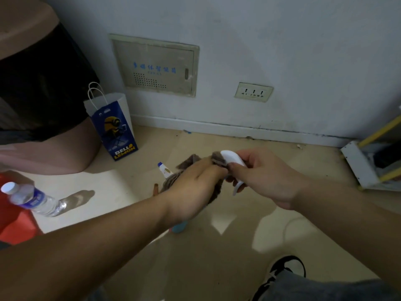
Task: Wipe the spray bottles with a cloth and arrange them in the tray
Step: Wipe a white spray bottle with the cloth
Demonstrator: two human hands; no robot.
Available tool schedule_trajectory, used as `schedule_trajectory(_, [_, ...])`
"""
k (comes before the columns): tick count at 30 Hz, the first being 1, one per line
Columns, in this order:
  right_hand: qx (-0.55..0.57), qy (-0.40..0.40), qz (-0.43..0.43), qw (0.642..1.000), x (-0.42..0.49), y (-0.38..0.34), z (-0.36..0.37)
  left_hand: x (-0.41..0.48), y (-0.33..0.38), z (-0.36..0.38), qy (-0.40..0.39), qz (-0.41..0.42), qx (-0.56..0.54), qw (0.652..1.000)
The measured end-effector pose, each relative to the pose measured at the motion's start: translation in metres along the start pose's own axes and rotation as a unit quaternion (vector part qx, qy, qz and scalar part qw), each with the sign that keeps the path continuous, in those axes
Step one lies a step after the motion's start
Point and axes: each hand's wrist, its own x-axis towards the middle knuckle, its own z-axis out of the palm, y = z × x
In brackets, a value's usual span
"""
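I hold one spray bottle point(232, 160) in the air above the floor point(217, 246), between my two hands, because this way I can reach all its sides with the cloth. My right hand point(264, 177) takes the white spray head point(227, 157). Its fingers point(249, 156) and thumb are clamped round the head, above the trigger point(237, 189), so that the bottle cannot turn away when I rub it.

My left hand point(195, 187) has the grey-brown cloth point(192, 161) bunched inside it. The fingers of this hand are closed on the cloth and bring it against the bottle just beside the head, where I judge dirt collects easily. The body of the bottle is hidden under the cloth and my left hand. A blue-green piece point(180, 228) shows below my left wrist. I think it is the bottom of the bottle, but I cannot say this for sure.

A second spray bottle point(165, 170) is near the floor just behind my left hand. Only its white upper part with a blue tip shows past the cloth, so I cannot tell if it stands or lies. In my judgement it waits there for its turn. I do not see the tray in this view, so I judge that wiping is the step in hand and the arranging is not yet begun.
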Motion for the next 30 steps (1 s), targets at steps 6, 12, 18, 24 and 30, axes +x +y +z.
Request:
schedule_trajectory(6, [-0.023,0.034,-0.026,0.999,0.002,-0.003,-0.009,0.015,-0.041,-0.029,0.029,-0.065,-0.018,0.997])
schedule_trajectory(12, [-0.043,0.04,-0.022,0.998,0.003,0.004,-0.002,0.011,-0.022,0.0,0.029,0.045,0.085,0.995])
schedule_trajectory(18, [-0.05,0.065,-0.016,0.996,0.0,0.0,-0.006,0.015,-0.038,-0.01,0.082,-0.162,-0.139,0.973])
schedule_trajectory(24, [0.001,0.118,0.003,0.993,-0.012,0.001,-0.015,0.007,-0.036,0.004,0.112,-0.308,-0.428,0.842])
schedule_trajectory(30, [-0.092,0.176,0.015,0.98,-0.03,0.004,-0.04,-0.002,-0.021,0.029,0.075,-0.309,-0.328,0.89])
